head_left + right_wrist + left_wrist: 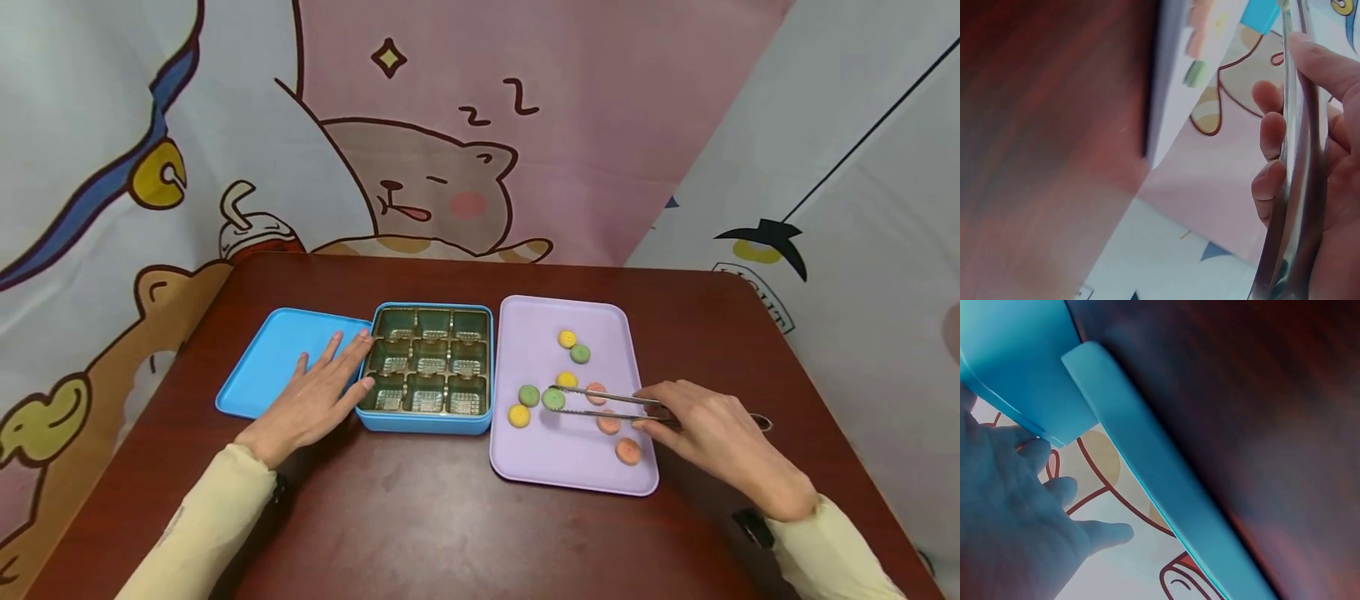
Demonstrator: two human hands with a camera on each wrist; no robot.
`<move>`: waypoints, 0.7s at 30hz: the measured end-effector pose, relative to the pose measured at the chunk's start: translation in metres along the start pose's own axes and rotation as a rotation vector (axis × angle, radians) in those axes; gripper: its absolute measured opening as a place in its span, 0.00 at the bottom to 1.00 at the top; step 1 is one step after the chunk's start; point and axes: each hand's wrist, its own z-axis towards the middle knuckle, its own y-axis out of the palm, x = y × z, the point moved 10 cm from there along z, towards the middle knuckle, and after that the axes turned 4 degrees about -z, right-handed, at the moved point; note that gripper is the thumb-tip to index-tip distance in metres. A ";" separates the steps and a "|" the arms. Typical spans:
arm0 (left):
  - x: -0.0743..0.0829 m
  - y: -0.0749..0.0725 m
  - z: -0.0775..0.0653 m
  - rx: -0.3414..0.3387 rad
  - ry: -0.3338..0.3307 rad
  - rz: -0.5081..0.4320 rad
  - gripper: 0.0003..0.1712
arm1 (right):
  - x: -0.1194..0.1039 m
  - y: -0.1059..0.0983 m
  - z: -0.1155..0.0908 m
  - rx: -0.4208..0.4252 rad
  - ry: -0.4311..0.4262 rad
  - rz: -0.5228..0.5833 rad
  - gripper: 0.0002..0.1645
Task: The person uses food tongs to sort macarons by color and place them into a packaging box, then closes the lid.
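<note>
In the head view my right hand (716, 429) grips metal tongs (626, 397). The tongs' tips lie on either side of a small green round piece (553, 400), which looks like a macaron, over the lilac tray (562, 469); whether they touch it I cannot tell. Fingers curl round the tongs (1300, 156) in the right wrist view. My left hand (315, 398), its fingers spread, rests at the left edge of a blue box (427, 424). The box holds a gold insert (431, 357) with several bare square compartments.
Left of the box lies a blue lid (258, 371), partly under my left hand. More round pieces are on the tray: yellow (519, 416), green (528, 396) and pink (628, 451). Everything stands on a brown table (420, 517), with a cartoon-print cloth (600, 125) behind.
</note>
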 end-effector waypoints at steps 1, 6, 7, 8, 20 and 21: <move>0.000 0.000 0.000 -0.003 0.005 -0.004 0.41 | -0.003 -0.001 0.002 0.011 -0.013 0.007 0.26; 0.001 0.001 0.001 -0.009 0.030 -0.022 0.38 | -0.017 -0.007 0.017 0.022 -0.043 0.043 0.25; 0.002 0.001 0.001 -0.007 0.035 -0.022 0.38 | -0.020 -0.007 0.021 0.020 -0.046 0.050 0.26; 0.002 0.000 0.001 -0.004 0.039 -0.023 0.37 | -0.023 -0.007 0.025 0.016 -0.048 0.057 0.26; 0.000 0.001 0.002 -0.007 0.034 -0.041 0.37 | -0.070 -0.005 0.073 0.053 -0.200 0.114 0.22; 0.000 0.001 0.002 -0.006 0.035 -0.039 0.37 | -0.075 -0.004 0.077 0.048 -0.210 0.115 0.22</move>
